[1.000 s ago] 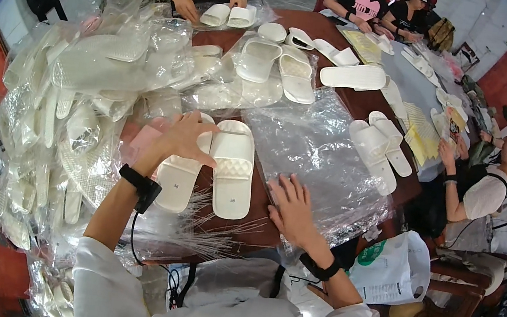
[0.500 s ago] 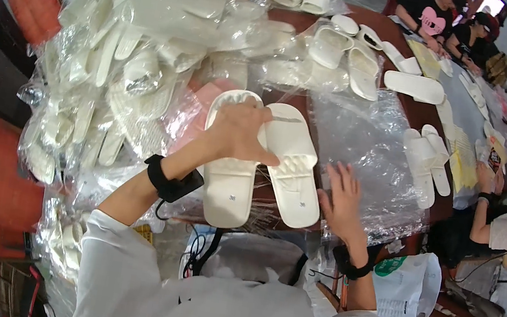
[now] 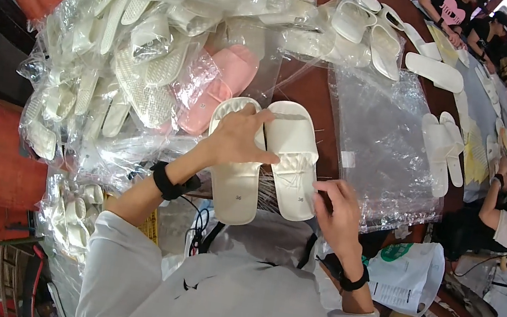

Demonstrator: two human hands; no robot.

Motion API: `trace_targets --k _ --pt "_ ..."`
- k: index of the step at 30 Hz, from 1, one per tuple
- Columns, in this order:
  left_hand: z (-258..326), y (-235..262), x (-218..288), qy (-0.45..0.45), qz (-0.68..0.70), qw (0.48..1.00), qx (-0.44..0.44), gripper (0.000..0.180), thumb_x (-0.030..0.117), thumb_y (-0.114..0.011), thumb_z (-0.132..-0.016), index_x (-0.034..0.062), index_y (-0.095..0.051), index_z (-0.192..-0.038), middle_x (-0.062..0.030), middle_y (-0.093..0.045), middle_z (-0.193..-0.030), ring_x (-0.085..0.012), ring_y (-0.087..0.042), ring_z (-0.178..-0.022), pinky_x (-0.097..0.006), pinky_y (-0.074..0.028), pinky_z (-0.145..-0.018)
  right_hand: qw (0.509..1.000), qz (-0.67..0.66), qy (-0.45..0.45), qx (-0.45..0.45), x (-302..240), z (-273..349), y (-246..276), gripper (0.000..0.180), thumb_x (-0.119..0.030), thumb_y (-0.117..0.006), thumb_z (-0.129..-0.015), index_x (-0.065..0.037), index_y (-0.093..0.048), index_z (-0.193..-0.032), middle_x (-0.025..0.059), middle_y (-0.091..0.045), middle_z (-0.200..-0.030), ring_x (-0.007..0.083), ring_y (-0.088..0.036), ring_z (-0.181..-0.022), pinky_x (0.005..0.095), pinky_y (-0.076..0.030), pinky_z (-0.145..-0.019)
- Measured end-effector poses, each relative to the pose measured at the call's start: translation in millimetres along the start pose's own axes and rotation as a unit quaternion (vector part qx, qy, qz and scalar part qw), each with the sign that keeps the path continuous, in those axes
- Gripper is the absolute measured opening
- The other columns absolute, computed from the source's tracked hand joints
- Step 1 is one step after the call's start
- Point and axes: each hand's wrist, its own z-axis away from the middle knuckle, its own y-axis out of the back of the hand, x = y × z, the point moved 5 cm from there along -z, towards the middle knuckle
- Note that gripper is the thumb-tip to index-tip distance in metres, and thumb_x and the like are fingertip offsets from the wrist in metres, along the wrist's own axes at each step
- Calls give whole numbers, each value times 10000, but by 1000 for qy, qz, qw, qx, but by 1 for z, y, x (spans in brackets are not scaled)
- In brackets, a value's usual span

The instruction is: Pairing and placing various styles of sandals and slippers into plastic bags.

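Observation:
Two white slippers lie side by side near the table's front edge, toes away from me. My left hand (image 3: 240,135) reaches across their uppers. Its fingers grip the left slipper (image 3: 236,198), and its thumb stretches over to the right slipper (image 3: 294,194). At the heel end of that right slipper is my right hand (image 3: 338,214), fingers half bent and apart from the thumb, the tips by the sole's edge. Whether they touch it is hard to tell. A pink slipper (image 3: 235,70) in clear plastic lies just beyond the left one.
A large heap of bagged white slippers (image 3: 154,32) covers the left side. Flat clear plastic bags (image 3: 379,131) lie to the right, with more white slippers (image 3: 441,154) past them. A white bag (image 3: 410,274) stands below the table's right edge. Other people (image 3: 445,13) work at the far right.
My right hand has moved in against the right slipper's heel side, its spread fingers now bent. My left hand keeps its hold. The view has tipped lower, and the pink slipper shows more fully.

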Motion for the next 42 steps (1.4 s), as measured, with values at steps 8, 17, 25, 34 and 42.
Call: trace_targets --k 8,17,25,34,42 --pt "2 -4 2 -14 -10 1000 8 796 447 -818 -637 68 -529 -1274 -227 -549 -1074 -400 -592 -952 -463 -484 -832 999 24 -31 8 1 -20 -34 163 -97 -707 -783 -53 -599 -897 106 -545 -811 305 -561 -770 401 -448 -666" --pt "30 7 55 -171 -125 961 176 620 238 -811 -667 90 -573 -1220 -142 -537 -1103 -299 -531 -996 -412 -404 -851 998 15 -57 10 12 -23 -41 137 -44 -671 -782 -40 -564 -867 118 -535 -794 307 -563 -750 408 -451 -652" --pt "33 -29 55 -201 -31 973 110 251 60 -691 -750 86 -647 -996 -76 -580 -989 -258 -565 -880 -377 -439 -756 1000 -12 -12 23 10 -16 -29 175 9 -647 -790 -27 -544 -927 133 -582 -832 331 -593 -736 415 -469 -645" --pt "36 -19 51 -191 -14 978 78 218 49 -683 -766 75 -655 -981 -80 -609 -918 -261 -587 -850 -386 -459 -758 985 -129 -110 4 18 -15 -20 136 -29 -679 -840 -9 -632 -965 117 -628 -853 206 -622 -699 297 -481 -614" --pt "34 -32 63 -224 56 968 96 198 71 -682 -786 71 -635 -978 -68 -611 -930 -273 -596 -891 -393 -480 -754 966 -222 -116 -64 11 -13 -22 214 -24 -711 -816 -16 -649 -1021 76 -641 -896 152 -638 -762 265 -507 -670"
